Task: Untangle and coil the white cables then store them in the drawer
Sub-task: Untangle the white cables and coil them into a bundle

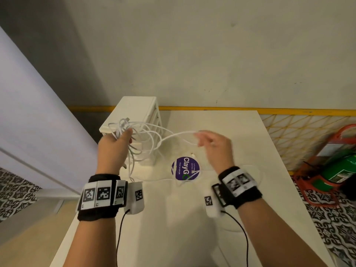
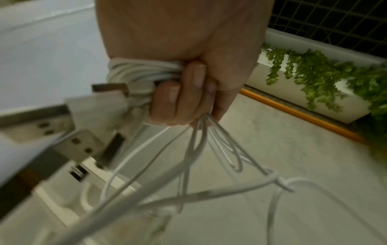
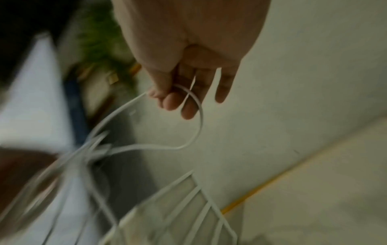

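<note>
My left hand point(image 1: 120, 140) grips a bunch of looped white cables point(image 1: 143, 140) in front of the white drawer unit point(image 1: 134, 114). In the left wrist view its fingers point(image 2: 184, 92) are curled round the bundle point(image 2: 138, 73), and USB plugs point(image 2: 83, 145) stick out to the left. One strand point(image 1: 179, 134) runs right to my right hand point(image 1: 208, 140), which pinches it between thumb and fingers point(image 3: 167, 99). A loop of cable point(image 3: 196, 119) hangs below those fingers. More cable point(image 1: 188, 177) lies on the table across a purple sticker point(image 1: 185, 168).
The white table point(image 1: 221, 189) stands against a pale wall. A yellow mesh fence point(image 1: 292, 135) and a red stand with a green cylinder point(image 1: 339, 170) are at the right. A planter with green leaves point(image 2: 310, 77) shows in the left wrist view.
</note>
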`<action>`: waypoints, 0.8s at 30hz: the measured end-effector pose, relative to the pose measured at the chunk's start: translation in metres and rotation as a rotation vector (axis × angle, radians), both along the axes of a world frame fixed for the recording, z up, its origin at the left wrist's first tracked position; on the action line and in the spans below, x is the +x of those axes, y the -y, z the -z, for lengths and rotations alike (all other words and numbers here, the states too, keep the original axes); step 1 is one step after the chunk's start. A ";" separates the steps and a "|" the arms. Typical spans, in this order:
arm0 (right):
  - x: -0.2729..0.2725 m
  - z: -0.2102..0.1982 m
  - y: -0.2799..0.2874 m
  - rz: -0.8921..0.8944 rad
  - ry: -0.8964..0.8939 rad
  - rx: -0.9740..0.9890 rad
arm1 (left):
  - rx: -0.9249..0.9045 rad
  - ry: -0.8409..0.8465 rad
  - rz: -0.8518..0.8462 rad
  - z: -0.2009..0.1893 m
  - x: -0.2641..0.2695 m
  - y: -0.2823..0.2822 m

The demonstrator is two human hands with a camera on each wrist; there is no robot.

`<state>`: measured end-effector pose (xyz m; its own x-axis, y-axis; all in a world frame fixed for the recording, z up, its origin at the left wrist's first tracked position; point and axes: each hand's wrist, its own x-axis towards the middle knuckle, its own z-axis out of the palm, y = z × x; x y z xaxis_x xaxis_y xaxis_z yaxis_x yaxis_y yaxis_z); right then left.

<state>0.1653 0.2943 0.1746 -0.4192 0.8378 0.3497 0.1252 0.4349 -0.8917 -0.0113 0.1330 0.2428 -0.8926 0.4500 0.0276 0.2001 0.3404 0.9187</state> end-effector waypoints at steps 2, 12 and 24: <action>0.022 0.006 -0.028 0.221 -0.070 -0.153 | -0.040 -0.027 -0.013 0.001 -0.008 0.009; 0.030 0.000 -0.008 0.047 0.021 0.217 | -0.106 0.014 0.155 0.017 0.032 -0.030; -0.014 0.014 0.047 -0.032 0.482 0.193 | -0.071 0.179 0.095 0.026 0.043 -0.040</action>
